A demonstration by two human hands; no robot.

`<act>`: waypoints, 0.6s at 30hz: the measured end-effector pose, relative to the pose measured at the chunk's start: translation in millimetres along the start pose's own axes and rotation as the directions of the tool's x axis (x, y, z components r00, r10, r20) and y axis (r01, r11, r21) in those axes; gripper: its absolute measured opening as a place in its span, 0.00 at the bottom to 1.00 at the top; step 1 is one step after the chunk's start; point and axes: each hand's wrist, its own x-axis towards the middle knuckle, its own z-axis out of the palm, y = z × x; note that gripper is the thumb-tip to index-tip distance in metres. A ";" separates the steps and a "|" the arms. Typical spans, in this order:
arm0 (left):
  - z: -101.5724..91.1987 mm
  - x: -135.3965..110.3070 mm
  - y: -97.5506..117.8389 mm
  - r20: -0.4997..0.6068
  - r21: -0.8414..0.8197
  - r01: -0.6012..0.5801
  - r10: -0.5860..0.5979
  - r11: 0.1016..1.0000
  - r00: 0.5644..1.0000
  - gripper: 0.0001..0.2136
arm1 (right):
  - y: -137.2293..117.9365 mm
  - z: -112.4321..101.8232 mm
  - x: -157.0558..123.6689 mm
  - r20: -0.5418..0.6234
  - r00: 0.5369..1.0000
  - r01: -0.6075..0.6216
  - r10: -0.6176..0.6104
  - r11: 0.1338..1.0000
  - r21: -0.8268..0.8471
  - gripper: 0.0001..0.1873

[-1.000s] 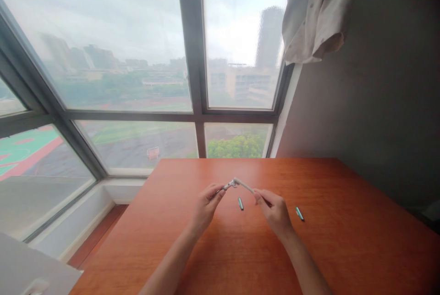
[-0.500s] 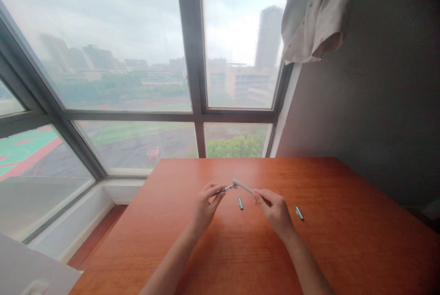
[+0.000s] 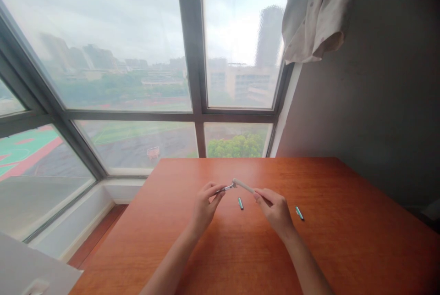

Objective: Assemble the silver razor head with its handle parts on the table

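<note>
My left hand point(image 3: 206, 205) pinches a slim silver and dark razor handle point(image 3: 228, 187), its tip pointing right. Between the fingers of my right hand point(image 3: 275, 210) is a pale toothbrush point(image 3: 243, 186), slanting up and left. Its head meets the razor handle's tip above the table; the exact contact there is too small to make out. Below the gap between my hands lies a small razor cartridge point(image 3: 240, 203) with a teal strip. Another razor cartridge point(image 3: 299, 213) rests to the right of my right hand.
The reddish-brown wooden table point(image 3: 144, 235) reaches to a large window point(image 3: 127, 56) at its far side. A pale garment point(image 3: 314, 19) hangs at the upper right, by the grey wall point(image 3: 360, 102). A white surface point(image 3: 37, 263) stands at the lower left.
The toothbrush head has shifted very slightly against the razor handle's tip. Both hands keep their hold, and the two cartridges lie where they were.
</note>
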 end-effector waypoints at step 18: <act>1.9 -1.2 -5.8 0.020 0.130 -0.088 0.086 0.988 0.996 0.10 | 2.3 -1.9 0.4 0.007 1.000 -0.022 0.022 0.999 -0.046 0.16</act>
